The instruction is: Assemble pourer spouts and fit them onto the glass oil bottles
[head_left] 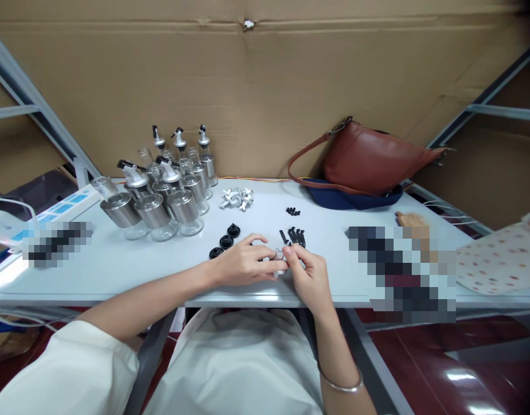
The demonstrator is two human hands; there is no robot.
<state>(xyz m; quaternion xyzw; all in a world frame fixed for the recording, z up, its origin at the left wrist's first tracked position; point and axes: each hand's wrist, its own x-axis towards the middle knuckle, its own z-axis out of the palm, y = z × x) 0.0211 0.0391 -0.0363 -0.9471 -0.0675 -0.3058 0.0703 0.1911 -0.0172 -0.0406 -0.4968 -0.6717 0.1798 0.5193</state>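
Close to the table's front edge, my left hand [241,262] and my right hand [311,279] meet around a small silver pourer spout [280,270]. The left fingers curl about it, while the right thumb and index finger pinch its near right side; part of the piece is hidden by the fingers. Left of the hands lie round black stoppers [233,230] in a slanting row. Just beyond the right hand is a group of narrow black flaps [296,235]. Short black pieces [293,211] lie farther back, and a pile of silver spouts [237,199] is at middle left.
Several glass bottles with steel sleeves [184,206] stand at back left, some with pourers fitted. A brown leather bag [368,158] rests on a dark blue cap [351,196] at back right. A power strip [68,207] lies along the left edge. Cardboard [247,86] walls the back.
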